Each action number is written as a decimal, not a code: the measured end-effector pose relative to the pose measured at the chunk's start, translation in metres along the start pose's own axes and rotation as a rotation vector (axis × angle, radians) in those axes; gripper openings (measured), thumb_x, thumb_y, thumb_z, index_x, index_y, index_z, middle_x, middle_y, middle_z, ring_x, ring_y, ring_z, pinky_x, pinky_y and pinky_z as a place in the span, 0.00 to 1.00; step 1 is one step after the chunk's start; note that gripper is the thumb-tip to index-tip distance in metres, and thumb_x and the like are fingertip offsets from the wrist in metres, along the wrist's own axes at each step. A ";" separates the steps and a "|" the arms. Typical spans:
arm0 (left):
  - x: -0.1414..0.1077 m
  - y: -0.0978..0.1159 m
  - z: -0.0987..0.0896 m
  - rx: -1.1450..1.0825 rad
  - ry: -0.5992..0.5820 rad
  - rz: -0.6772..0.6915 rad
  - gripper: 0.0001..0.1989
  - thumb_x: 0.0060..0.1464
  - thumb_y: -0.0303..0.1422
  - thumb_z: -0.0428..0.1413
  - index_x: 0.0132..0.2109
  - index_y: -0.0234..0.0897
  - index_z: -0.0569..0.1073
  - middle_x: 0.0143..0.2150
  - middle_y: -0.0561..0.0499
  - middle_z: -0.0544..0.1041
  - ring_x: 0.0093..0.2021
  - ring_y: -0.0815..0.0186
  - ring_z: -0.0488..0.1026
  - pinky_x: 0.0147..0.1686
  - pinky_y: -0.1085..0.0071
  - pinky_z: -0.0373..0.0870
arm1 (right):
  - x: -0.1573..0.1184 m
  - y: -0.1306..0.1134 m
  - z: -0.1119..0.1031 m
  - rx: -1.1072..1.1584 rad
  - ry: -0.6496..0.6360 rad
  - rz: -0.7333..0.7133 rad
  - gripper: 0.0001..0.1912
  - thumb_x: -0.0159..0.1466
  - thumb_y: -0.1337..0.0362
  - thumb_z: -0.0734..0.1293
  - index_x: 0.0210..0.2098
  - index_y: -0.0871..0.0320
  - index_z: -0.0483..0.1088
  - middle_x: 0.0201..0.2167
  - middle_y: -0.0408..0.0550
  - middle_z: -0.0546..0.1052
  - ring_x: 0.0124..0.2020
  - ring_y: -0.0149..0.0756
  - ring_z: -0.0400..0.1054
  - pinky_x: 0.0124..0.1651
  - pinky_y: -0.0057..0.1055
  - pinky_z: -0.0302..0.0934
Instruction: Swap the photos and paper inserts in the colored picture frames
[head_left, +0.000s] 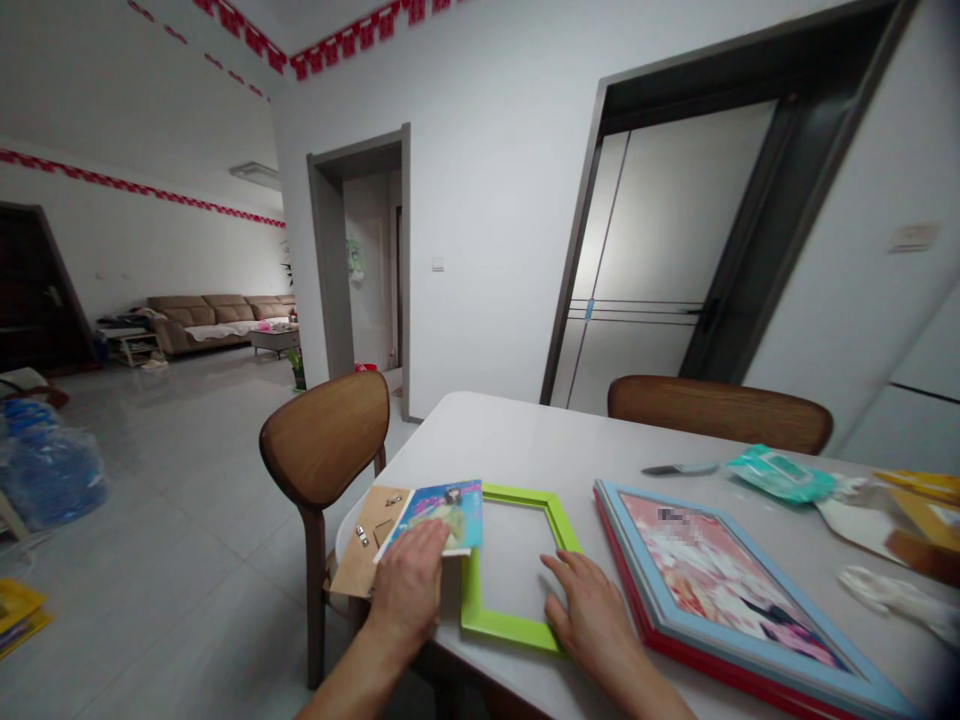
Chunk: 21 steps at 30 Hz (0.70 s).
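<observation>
A bright green picture frame (510,628) lies on the white table near its front edge, with the tabletop showing through its opening. My left hand (411,575) grips the lower edge of a blue picture print (466,505) showing a figure; its thumb is hidden. The print overlaps the frame's left side and a brown backing board (360,545) with metal clips, which juts past the table edge. Over the frame's right side rests my right hand (589,605), its fingers apart and the fingertips above the opening.
Stacked frames, a light blue one (637,540) on top, lie at the right. Beyond them are a knife (679,469), a teal packet (780,475) and a crumpled white item (892,595). Wooden chairs stand at the left (330,440) and far side (720,410).
</observation>
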<state>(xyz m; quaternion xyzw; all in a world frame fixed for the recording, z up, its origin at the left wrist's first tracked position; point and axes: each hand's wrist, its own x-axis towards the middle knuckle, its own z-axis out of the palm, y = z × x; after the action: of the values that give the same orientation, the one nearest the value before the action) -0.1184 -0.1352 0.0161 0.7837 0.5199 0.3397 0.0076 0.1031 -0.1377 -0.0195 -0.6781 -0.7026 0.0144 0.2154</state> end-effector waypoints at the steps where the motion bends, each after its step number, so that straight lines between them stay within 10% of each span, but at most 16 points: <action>1: 0.006 -0.002 -0.007 -0.053 0.072 -0.034 0.19 0.48 0.22 0.43 0.46 0.38 0.69 0.46 0.47 0.72 0.47 0.62 0.67 0.48 0.63 0.61 | 0.000 -0.004 -0.003 0.067 0.027 -0.011 0.21 0.49 0.70 0.60 0.43 0.63 0.68 0.47 0.57 0.67 0.50 0.46 0.57 0.52 0.41 0.50; 6: 0.030 0.004 -0.029 -0.552 0.371 -0.327 0.13 0.53 0.33 0.45 0.42 0.35 0.70 0.40 0.46 0.75 0.40 0.61 0.71 0.41 0.65 0.65 | 0.000 -0.046 -0.019 0.687 0.030 -0.002 0.16 0.52 0.62 0.59 0.39 0.59 0.69 0.43 0.51 0.71 0.46 0.39 0.62 0.51 0.38 0.53; 13: 0.016 0.061 0.013 -1.414 0.396 -0.522 0.14 0.50 0.37 0.49 0.41 0.33 0.67 0.39 0.46 0.75 0.40 0.62 0.71 0.41 0.68 0.66 | 0.007 -0.079 -0.020 1.592 -0.061 0.444 0.29 0.54 0.55 0.59 0.52 0.60 0.52 0.38 0.52 0.73 0.36 0.36 0.69 0.37 0.31 0.63; 21: 0.002 0.067 0.042 -1.323 0.207 -0.614 0.22 0.45 0.33 0.52 0.48 0.32 0.58 0.44 0.41 0.71 0.43 0.60 0.70 0.41 0.67 0.66 | 0.021 -0.034 -0.041 1.484 -0.062 0.502 0.22 0.55 0.64 0.55 0.50 0.60 0.55 0.30 0.50 0.76 0.30 0.38 0.70 0.27 0.31 0.64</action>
<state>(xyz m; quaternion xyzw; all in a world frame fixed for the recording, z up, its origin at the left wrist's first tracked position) -0.0405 -0.1495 0.0093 0.3983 0.4003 0.6371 0.5246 0.0843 -0.1317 0.0339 -0.4945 -0.3406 0.5473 0.5831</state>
